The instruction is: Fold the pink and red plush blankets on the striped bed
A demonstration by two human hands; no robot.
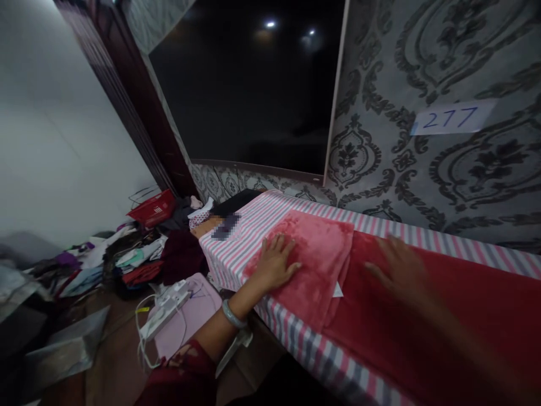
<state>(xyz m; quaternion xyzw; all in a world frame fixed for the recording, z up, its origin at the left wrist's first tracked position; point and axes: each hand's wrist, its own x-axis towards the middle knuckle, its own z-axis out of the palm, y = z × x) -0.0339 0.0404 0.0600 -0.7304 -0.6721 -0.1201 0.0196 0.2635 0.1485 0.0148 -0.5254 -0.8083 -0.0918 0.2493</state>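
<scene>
A red velvety cloth (315, 239), its left part folded over with the lighter side up, lies along a striped cover (253, 211). My left hand (275, 264) rests flat on the folded part, fingers spread, with a bangle (233, 314) at the wrist. A small white tag (337, 290) sticks out at the edge of the fold. To the right, my right hand (401, 265) is over the darker red part, blurred by motion, its fingers stretched out and holding nothing. Whether its palm touches the cloth I cannot tell.
Heaped clothes (139, 256) and a red basket (154, 207) are at the left. A power strip (167, 307) with white cords lies on a pink board (200, 304) below the cover's left end. A large dark screen (253, 84) hangs on the patterned wall behind.
</scene>
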